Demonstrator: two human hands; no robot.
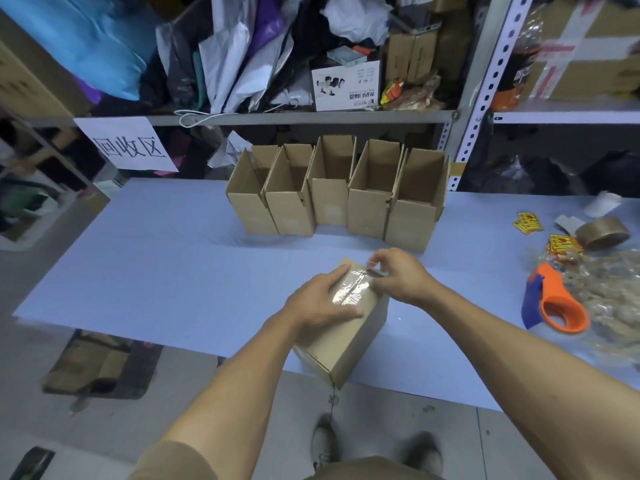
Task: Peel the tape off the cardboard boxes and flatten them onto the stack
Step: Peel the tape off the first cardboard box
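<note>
A small taped cardboard box (349, 337) stands at the front edge of the blue table (156, 258), sealed on top with clear tape (349, 294). My left hand (318, 303) lies over the box's top left side, fingers curled round it and holding it. My right hand (398, 275) pinches the far end of the tape at the box's back edge. Several open cardboard boxes (339, 195) stand in a row at the back of the table. Flattened cardboard (86, 365) lies on the floor to the left.
An orange and blue tape dispenser (554, 299), a brown tape roll (602, 233), yellow stickers (528, 223) and crumpled used tape (609, 292) lie at the right. A metal shelf (311, 116) full of bags and boxes stands behind the table. A paper sign (128, 143) hangs on it.
</note>
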